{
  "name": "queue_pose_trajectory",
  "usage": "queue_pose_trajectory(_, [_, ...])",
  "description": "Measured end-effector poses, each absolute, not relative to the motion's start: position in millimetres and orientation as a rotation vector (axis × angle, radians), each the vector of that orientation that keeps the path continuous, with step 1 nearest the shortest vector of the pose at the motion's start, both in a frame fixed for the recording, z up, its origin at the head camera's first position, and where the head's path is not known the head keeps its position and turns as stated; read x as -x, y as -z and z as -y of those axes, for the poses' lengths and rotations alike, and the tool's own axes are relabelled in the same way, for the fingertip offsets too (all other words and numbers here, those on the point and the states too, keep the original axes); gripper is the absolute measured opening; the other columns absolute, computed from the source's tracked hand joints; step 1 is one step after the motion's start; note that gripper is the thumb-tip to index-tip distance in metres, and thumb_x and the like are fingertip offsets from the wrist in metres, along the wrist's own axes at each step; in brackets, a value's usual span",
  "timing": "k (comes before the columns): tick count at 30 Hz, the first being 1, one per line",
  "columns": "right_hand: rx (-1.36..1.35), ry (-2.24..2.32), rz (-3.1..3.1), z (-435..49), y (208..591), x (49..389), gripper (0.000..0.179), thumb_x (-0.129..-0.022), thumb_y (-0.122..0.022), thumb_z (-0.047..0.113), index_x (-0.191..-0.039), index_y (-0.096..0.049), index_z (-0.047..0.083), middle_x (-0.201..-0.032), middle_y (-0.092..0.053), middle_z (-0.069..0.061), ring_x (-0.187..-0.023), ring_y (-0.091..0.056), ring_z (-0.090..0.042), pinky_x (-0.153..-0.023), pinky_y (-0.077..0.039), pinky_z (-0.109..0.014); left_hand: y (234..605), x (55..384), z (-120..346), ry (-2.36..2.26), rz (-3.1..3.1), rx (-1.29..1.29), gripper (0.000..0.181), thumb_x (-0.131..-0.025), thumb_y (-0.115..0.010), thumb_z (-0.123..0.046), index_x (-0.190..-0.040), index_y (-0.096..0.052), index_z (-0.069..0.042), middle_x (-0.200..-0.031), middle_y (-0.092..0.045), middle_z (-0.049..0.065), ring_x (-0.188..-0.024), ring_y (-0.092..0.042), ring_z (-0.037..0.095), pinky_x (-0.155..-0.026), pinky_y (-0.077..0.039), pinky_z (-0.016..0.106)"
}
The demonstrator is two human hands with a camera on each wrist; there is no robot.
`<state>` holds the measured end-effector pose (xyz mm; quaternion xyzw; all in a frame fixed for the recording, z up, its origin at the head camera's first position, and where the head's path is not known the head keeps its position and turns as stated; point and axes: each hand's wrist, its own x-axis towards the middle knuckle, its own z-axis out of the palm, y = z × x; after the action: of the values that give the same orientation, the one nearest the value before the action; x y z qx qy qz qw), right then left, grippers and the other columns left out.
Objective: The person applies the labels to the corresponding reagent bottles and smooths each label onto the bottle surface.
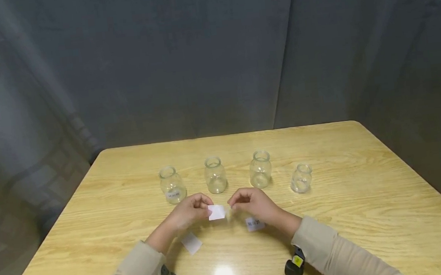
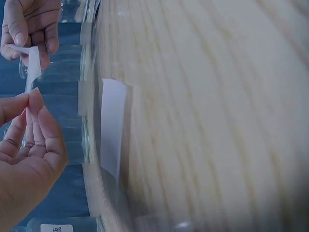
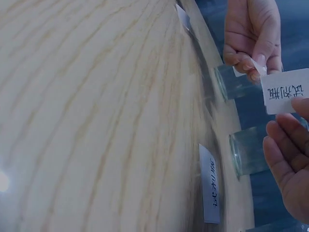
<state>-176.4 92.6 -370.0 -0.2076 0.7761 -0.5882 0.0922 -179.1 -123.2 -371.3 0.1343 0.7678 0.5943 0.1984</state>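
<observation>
Lettered label: held up between the two hands above the tabletop (image 1: 348, 222); the right wrist view shows dark characters on this lettered label (image 3: 286, 92), with the right thumb over one edge.
White slip: the white slip (image 1: 217, 212) is held out level with the fingertips, its plain face toward the head view; whether it is joined to the lettered label cannot be told.
Left hand: the left hand (image 1: 189, 211) pinches the white slip between thumb and forefinger.
Right hand: the right hand (image 1: 256, 204) pinches the lettered label, its fingertips just beside the slip's free edge.
Gap between hands: narrow, bridged by paper in the left wrist view.
Loose papers: a blank-faced paper (image 1: 191, 243) lies askew below the left wrist, and a lettered paper (image 1: 255, 223) lies under the right hand, well apart from it.
Jar row: four upright, open-mouthed glass jars beyond the hands, spaced apart: the labelled jar (image 1: 172, 185) at left, the second jar (image 1: 215, 176), the third jar (image 1: 260, 170), and a smaller-looking jar (image 1: 301, 178) at right.
Side room: broad strips of wood run from the outer jars to both side edges.
Far edge: straight, rounded at the corners, well behind the jars.
Surface: pale, grained wood with a bright glare spot near the bottom of the head view.
Room: dark grey curtain (image 1: 181, 61) behind and along both sides.
</observation>
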Motion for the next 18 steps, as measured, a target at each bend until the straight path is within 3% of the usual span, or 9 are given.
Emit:
queue_pose_trajectory(5, [0.598, 1.76, -2.342, -94.9, 368.3, 177.9, 0.005, -0.077, -0.058, -0.002, -0.082, -0.057, -0.002, -0.085, -0.058, -0.008, -0.08, -0.054, -0.018, -0.07, -0.047, -0.027, 371.8, 179.5, 123.9, -1.66, -2.166, -0.358, 0.021, -0.077, -0.056, 0.001, -0.096, -0.05, 0.006, -0.076, -0.053, 0.005, -0.066, -0.051, 0.015, -0.06, -0.044, 0.027])
queue_pose_trajectory(18, [0.583, 1.78, -2.347, -91.2, 364.5, 178.6, 0.011, -0.078, -0.057, -0.002, -0.089, -0.059, -0.004, -0.081, -0.057, -0.008, -0.072, -0.05, -0.015, -0.061, -0.045, -0.024, 373.0, 174.7, 122.6, -1.704, -2.013, -0.328, 0.023, -0.078, -0.057, -0.002, -0.097, -0.049, 0.008, -0.078, -0.053, 0.006, -0.072, -0.053, 0.017, -0.069, -0.046, 0.03])
